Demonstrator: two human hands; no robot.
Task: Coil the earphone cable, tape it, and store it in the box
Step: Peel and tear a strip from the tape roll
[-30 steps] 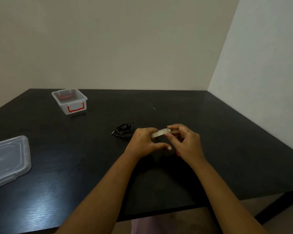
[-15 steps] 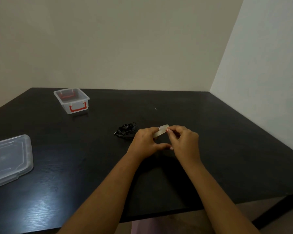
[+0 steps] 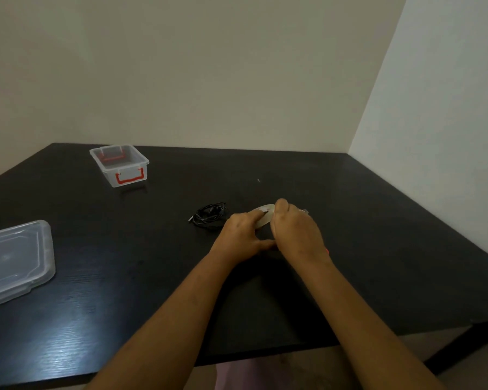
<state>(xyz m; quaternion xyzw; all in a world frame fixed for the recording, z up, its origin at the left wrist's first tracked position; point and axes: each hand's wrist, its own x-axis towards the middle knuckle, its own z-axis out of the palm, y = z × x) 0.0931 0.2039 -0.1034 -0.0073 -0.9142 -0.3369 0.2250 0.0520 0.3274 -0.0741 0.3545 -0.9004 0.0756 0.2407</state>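
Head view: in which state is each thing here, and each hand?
earphone cable: coiled, lying loose on the table, untouched.
tape roll: held between both hands.
left hand: grips the tape roll.
right hand: pinches the tape roll.
storage box: open, lid off.
lid: flat on the table, apart from the storage box.

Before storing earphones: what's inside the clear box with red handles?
Inside the clear plastic box with red handles, only its far red handle shows; no contents visible. Its front wall partly hides the near floor.

one box (image 3: 107, 173), one lid (image 3: 15, 260), one cable (image 3: 209, 216), one tape roll (image 3: 266, 218)
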